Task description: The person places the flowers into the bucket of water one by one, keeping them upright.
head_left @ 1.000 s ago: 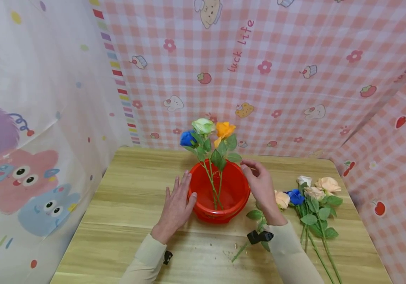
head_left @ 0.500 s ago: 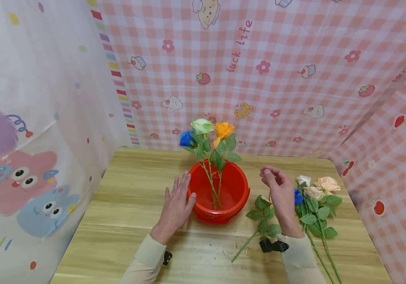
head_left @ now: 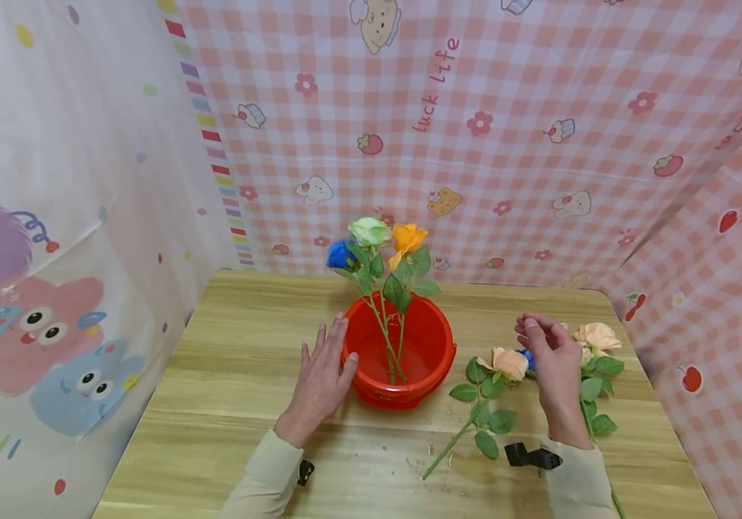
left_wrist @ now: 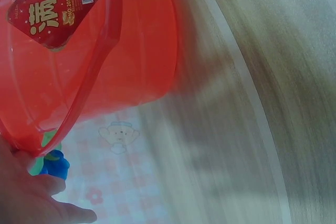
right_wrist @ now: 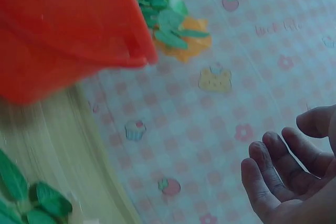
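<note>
A red plastic bucket (head_left: 403, 397) stands mid-table. In it lean a blue rose (head_left: 341, 254), a pale green rose (head_left: 369, 231) and an orange rose (head_left: 408, 238), blooms above the rim. My left hand (head_left: 320, 375) rests against the bucket's left side with fingers extended; the left wrist view shows that hand (left_wrist: 31, 195) at the rim. To the right, my right hand (head_left: 554, 371) hovers over the loose roses, fingers loosely bent and holding nothing, as the right wrist view of this hand (right_wrist: 289, 177) confirms. It hides part of a blue bloom (head_left: 526, 358) and the other roses.
A peach rose (head_left: 508, 364) lies right of the bucket, its stem slanting towards the front. Further right is another peach rose (head_left: 598, 336) among leaves and stems. Water drops (head_left: 429, 450) dot the wooden table (head_left: 228, 404). A checked cloth (head_left: 345, 86) hangs behind.
My right hand has left the bucket's right rim and moved right, over the loose roses, uncovering the nearer peach rose. The left hand has stayed at the bucket.
</note>
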`<state>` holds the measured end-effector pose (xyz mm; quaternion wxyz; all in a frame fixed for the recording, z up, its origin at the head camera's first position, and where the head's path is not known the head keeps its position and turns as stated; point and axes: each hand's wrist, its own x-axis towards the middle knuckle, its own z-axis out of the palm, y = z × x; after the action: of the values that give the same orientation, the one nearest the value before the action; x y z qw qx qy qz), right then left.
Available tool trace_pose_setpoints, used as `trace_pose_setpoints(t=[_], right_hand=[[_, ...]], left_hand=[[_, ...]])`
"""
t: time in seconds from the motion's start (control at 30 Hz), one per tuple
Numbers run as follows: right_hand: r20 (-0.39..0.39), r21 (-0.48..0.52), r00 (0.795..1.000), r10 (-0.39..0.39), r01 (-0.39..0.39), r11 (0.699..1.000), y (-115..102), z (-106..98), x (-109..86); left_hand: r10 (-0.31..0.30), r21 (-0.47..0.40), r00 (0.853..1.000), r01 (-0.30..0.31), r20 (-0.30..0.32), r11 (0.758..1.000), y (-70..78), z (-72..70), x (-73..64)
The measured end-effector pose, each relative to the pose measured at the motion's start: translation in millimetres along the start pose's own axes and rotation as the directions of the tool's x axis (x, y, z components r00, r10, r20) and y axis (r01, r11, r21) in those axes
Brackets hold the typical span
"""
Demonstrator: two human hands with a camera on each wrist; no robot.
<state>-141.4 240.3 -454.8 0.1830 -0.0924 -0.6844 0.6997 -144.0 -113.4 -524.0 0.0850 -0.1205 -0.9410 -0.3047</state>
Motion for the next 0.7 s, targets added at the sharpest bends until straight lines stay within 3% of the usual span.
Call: trace_pose_setpoints(t=[0.37, 0.7], right_hand=[[-0.103, 0.046, 0.994, 0.044, -0.039, 0.998, 10, -39, 1.8], [-0.087, 0.030, 0.990, 0.111, -0.108, 0.994, 21, -83, 1.9]], left_hand=[[0.006, 0.001, 1.000, -0.006, -0.014, 1.000, -0.2, 0.1, -0.8], [0.011, -0.002, 1.000, -0.012, -0.020, 1.000, -1.0, 0.8, -0.6]])
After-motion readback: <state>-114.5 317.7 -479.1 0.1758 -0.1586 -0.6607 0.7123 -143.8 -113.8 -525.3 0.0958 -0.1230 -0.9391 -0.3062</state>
